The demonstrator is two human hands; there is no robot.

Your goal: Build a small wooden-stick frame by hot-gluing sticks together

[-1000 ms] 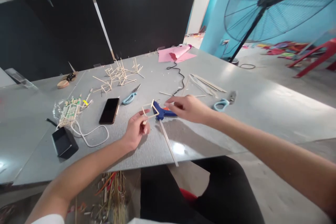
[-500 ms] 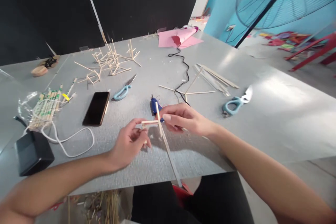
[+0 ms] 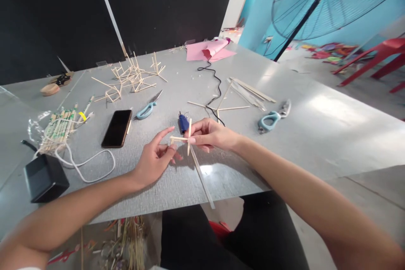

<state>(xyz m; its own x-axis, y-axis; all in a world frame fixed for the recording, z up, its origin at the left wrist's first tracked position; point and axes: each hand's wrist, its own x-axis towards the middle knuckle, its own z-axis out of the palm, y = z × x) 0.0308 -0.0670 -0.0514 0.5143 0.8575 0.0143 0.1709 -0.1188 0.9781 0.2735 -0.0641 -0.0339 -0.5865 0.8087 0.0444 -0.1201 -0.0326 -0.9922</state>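
My right hand (image 3: 210,135) pinches a small piece of joined wooden sticks (image 3: 189,126) where an upright stick meets a sideways one. My left hand (image 3: 156,156) is at the free end of the sideways stick, index finger raised and thumb just below, the other fingers curled. Whether the thumb touches the wood I cannot tell. Behind the sticks lies a blue glue gun (image 3: 183,123), partly covered by my right hand. A long translucent glue stick (image 3: 202,179) runs back from it past the table's front edge.
Light-blue scissors (image 3: 145,111), a phone (image 3: 117,128) and a black box (image 3: 47,178) with white cable lie left. Stick frames (image 3: 136,74) stand behind. Joined sticks (image 3: 218,109), loose strips (image 3: 251,93) and blue-handled cutters (image 3: 269,122) are right. A black cord (image 3: 218,84) crosses the table.
My left index finger has lifted off the sticks. My right hand has shifted its pinch onto the joint, and the stick piece has turned and risen slightly. The view has shifted a little.
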